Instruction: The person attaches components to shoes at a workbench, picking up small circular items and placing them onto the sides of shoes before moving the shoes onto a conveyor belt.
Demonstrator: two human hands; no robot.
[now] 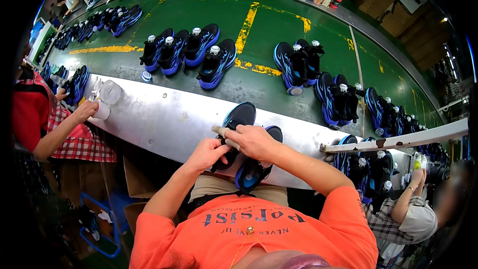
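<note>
A black and blue sneaker (pixel 241 114) lies at the front edge of the metal ledge, its toe pointing away from me. My left hand (pixel 209 153) is closed at its collar, fingers bent inward on the near side. From the right, my right hand (pixel 253 142) reaches over the same shoe, closed on its upper, with tan covers on some fingers. What the fingertips pinch inside the opening is hidden. Below my right wrist a second matching sneaker (pixel 253 170) sits at the ledge edge, partly covered by my forearm.
Beyond the metal ledge (pixel 164 114) runs a green conveyor belt (pixel 279 20) carrying rows of similar sneakers (pixel 218 65). A white metal bar (pixel 398 140) crosses at right. Co-workers sit on both sides; a transparent cup (pixel 110 92) stands near the left one.
</note>
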